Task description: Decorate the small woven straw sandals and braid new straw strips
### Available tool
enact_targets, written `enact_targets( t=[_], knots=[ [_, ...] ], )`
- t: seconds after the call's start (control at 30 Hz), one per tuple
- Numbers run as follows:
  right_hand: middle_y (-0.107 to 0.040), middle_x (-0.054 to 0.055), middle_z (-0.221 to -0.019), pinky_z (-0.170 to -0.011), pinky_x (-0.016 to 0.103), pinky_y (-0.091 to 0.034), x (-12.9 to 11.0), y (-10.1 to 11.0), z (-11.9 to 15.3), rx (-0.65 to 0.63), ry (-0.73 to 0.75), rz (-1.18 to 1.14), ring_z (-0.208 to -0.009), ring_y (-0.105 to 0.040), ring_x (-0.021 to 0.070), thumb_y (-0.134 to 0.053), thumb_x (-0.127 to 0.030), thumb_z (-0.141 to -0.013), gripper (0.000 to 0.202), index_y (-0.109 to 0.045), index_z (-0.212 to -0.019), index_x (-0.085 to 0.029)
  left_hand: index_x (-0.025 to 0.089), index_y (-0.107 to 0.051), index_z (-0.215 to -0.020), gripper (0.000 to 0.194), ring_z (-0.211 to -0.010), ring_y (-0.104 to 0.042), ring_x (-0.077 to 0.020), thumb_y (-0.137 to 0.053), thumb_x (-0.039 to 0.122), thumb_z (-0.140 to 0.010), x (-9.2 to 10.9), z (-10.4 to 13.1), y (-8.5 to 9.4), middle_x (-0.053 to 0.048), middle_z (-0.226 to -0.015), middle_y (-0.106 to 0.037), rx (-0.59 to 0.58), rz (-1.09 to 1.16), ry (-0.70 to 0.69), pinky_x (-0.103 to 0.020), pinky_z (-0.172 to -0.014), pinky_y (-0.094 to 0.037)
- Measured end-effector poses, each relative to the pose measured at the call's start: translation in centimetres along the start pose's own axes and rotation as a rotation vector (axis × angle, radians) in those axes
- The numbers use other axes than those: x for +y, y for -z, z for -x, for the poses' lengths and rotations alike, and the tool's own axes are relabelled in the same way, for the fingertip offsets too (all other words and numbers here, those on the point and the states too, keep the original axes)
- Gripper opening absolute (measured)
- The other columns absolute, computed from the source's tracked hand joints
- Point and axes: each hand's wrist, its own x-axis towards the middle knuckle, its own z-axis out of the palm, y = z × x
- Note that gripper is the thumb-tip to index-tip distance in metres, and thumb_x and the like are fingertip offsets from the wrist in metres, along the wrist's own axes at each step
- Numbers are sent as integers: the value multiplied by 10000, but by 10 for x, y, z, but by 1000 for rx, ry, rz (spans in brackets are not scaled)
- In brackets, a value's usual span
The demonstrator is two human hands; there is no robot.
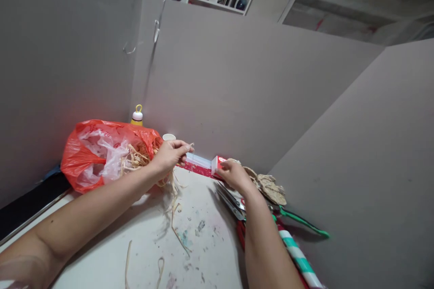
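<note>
My left hand [170,156] is raised over the far part of the table, its thumb and forefinger pinched on a small pale piece [191,145]. Dry straw-like strands [174,189] hang just below that hand. Farther right, the curled fingers of my right hand [233,175] are at a small red and white box [216,165]; whether they grip it is hard to see. A red plastic bag [81,162] with more strands in its mouth [139,156] lies left of my left hand. Large scissors [232,203] rest beside my right forearm.
White table [210,253] with loose strands and stains. A yellow bottle [137,117] and white cup [168,137] stand at the back. To the right are woven pieces [271,187], a green handle [305,221] and a striped roll [300,257]. Grey partitions [217,76] surround the table.
</note>
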Motion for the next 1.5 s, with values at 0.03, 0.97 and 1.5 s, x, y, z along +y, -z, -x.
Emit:
enact_targets(
  t=[0.03, 0.97, 1.5],
  knots=[
    [-689, 139, -952, -562, 276, -488, -5, -3, 0, 32, 8, -40, -798, -644, 211, -653, -499, -732, 414, -668, -978, -167, 95, -651, -675, 165, -405, -425, -46, -703, 249, -699, -2, 0, -1, 40, -456, -502, -9, -9, 6, -166, -407, -346],
    [-468, -45, -535, -438, 223, -308, -39, -11, 10, 55, 91, -329, -458, -378, 82, -689, -487, -688, 333, -600, -668, -167, 124, -624, -750, 227, -344, -444, -50, -668, 346, -764, -13, -5, 2, 55, -403, -513, 65, -67, -44, -151, -388, -361],
    [-429, -44, -527, -494, 236, -267, -64, -19, 22, -71, 209, 8, -513, -329, 91, -617, -416, -736, 296, -589, -592, -159, 151, -528, -678, 242, -333, -377, -48, -621, 353, -774, -41, 12, -16, 86, -412, -423, -113, -130, 90, -169, -367, -309]
  ],
)
